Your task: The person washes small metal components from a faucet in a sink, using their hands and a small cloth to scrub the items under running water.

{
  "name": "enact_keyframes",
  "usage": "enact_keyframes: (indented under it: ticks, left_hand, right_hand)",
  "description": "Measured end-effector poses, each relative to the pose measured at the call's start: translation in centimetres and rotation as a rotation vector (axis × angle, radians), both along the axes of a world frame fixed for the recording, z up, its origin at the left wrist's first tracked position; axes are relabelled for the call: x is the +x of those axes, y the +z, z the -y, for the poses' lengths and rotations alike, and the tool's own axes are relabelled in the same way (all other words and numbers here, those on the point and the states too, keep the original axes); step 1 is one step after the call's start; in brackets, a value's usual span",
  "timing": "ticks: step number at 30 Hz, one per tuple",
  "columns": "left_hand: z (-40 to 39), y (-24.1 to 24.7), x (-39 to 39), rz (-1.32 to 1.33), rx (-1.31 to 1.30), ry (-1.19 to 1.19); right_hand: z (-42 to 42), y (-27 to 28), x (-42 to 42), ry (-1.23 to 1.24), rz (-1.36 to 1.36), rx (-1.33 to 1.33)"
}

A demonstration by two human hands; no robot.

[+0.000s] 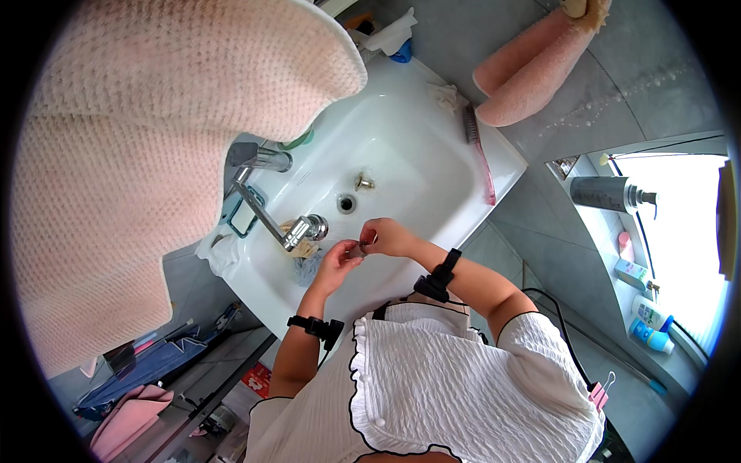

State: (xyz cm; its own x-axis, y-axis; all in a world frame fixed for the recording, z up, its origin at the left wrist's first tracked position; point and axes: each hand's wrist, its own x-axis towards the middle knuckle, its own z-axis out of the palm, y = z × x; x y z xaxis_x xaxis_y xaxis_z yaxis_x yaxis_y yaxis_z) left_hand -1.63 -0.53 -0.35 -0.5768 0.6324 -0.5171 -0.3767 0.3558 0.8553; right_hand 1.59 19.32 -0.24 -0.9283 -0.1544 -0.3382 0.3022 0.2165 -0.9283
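Note:
Both my hands are over the near side of a white washbasin [417, 139], their fingertips together. Between them is a small, partly see-through item [362, 250] with a dark part, mostly hidden by the fingers. My left hand [333, 269] grips it from the left, and my right hand [386, 237] pinches it from the right. Just beyond the hands is the open drain hole [346, 203], with a small metal fitting [363, 183], perhaps a drain stopper, lying beside it amid brownish stains. A chrome swivel faucet [298, 231] reaches in on the left, near my left hand.
A bluish-grey mesh puff [307, 269] lies by my left hand. Behind the faucet rests a teal soap dish [246, 214]. A pink-handled brush [483, 156] lies along the right rim. A large pink towel [133, 150] hangs close at upper left. Bottles [651, 312] stand on the window sill.

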Motion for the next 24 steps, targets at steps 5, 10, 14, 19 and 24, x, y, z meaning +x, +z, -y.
enact_keyframes:
  ticks: [5,10,14,19,24]
  left_hand:
    - [0.1,-0.1,0.3,-0.045,0.002,-0.022]
    - [0.1,0.2,0.5,0.000,0.005,0.024]
    - [0.2,-0.1,0.4,0.021,0.002,0.042]
    - [0.4,0.3,0.1,0.086,0.010,0.071]
    - [0.8,0.4,0.2,0.122,0.018,0.128]
  right_hand:
    - [0.6,-0.1,-0.6,0.097,-0.061,0.264]
    - [1.0,-0.2,-0.4,0.100,-0.163,0.351]
    - [0.7,-0.8,-0.2,0.056,-0.219,0.267]
    - [0.0,-1.1,-0.1,-0.062,-0.172,0.112]
    - [-1.1,-1.4,-0.1,-0.168,0.093,-0.278]
